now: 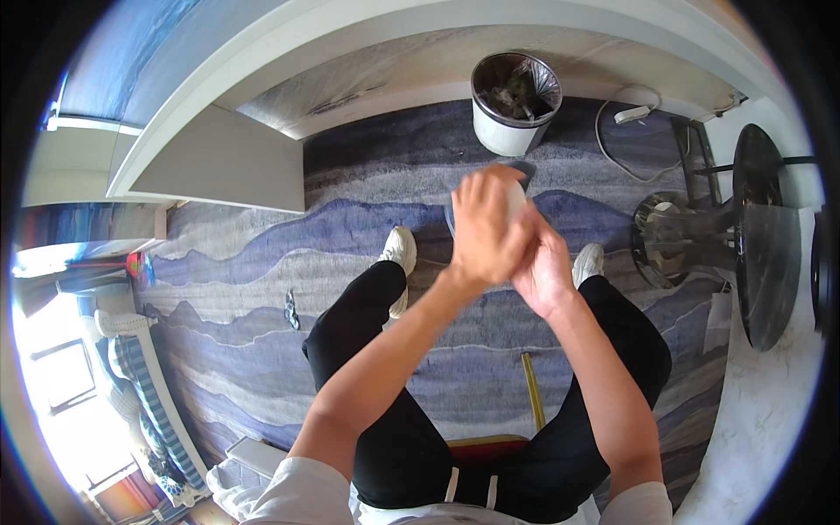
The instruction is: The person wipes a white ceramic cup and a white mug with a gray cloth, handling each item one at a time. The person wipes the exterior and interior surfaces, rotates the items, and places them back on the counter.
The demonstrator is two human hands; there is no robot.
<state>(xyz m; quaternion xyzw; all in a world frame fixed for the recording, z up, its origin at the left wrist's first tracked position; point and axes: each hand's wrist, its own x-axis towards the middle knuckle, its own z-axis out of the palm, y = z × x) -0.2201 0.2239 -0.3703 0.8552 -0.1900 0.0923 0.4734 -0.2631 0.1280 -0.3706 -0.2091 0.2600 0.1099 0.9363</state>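
In front of my knees, both my hands come together around a dark blue-grey object with a white part. Most of it is hidden by my fingers, so its kind cannot be told. My left hand lies over the top with its fingers bent, slightly blurred. Lower and to the right, my right hand grips from the side, its fingertips hidden behind the left hand. A bluish edge shows beyond the left hand's outer side.
Beyond my hands stands a white bin with a liner and dark waste. A black round stool is at right, near a white power strip with its cable. A desk panel juts in at left. Patterned carpet covers the floor.
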